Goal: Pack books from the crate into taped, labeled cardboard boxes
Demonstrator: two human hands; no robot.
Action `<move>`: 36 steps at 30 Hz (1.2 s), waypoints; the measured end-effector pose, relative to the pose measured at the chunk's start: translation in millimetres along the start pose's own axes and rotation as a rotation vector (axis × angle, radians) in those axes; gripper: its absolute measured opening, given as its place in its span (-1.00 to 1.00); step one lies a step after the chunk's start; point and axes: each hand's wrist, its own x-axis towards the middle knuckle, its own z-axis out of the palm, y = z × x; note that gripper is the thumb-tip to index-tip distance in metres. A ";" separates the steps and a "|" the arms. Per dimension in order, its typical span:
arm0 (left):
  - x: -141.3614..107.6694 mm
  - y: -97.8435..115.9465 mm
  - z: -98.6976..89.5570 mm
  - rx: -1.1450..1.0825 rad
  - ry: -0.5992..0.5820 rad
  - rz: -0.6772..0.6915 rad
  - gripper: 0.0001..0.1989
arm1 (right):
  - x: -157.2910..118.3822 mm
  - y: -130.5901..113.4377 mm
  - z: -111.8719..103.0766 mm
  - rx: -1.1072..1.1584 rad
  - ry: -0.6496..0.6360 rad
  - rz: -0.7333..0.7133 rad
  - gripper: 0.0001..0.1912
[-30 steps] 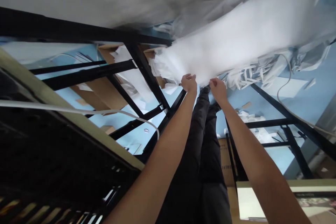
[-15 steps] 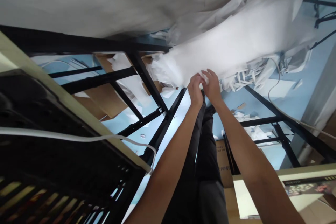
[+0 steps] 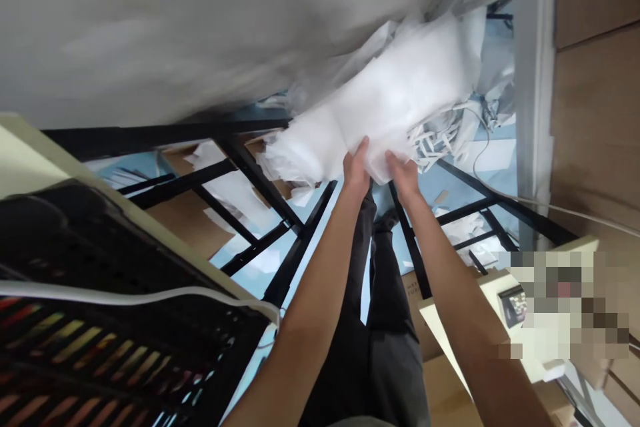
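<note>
At the far left, a black crate (image 3: 130, 253) shows coloured things through its slats, and a white cable (image 3: 165, 293) runs across it. Beyond stand the black bars (image 3: 247, 170) of a frame, with a cardboard box (image 3: 190, 223) behind them.

In the middle lies the white sheet (image 3: 385, 97), slanting up to the right over whatever bears it — that support is hidden. The left hand (image 3: 355, 170) pinches its near edge, thumb on top; just beside it, the right hand (image 3: 403, 175) seems to pinch the same edge, fingers partly out of sight. A short, see-through piece spans the gap between them.

The step in hand looks like gripping and working that edge. The next move calls for even, light tension from both hands — thin stuff like this could tear or slip.

Further right come loose white strips (image 3: 435, 143), then stacked cardboard cartons (image 3: 595, 120).
</note>
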 end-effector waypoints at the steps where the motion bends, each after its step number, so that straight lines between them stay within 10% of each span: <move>1: -7.2 4.7 6.5 -0.014 0.027 0.016 -0.42 | -5.1 -3.8 -6.4 0.007 0.047 -0.009 -0.54; 9: -110.4 64.5 46.6 0.211 -0.071 0.334 -0.38 | -84.2 -48.6 -87.9 -0.009 0.343 -0.133 -0.29; 17: -305.6 88.2 75.4 0.256 -0.441 0.193 -0.42 | -238.8 -43.1 -207.7 0.149 0.240 -0.414 0.13; 25: -464.3 -22.8 104.4 0.528 -0.749 -0.088 -0.37 | -425.4 61.2 -323.0 0.453 0.280 -0.259 0.13; 36: -551.0 -188.6 146.8 0.795 -1.015 -0.249 -0.42 | -574.2 197.7 -402.5 0.630 0.810 -0.187 -0.29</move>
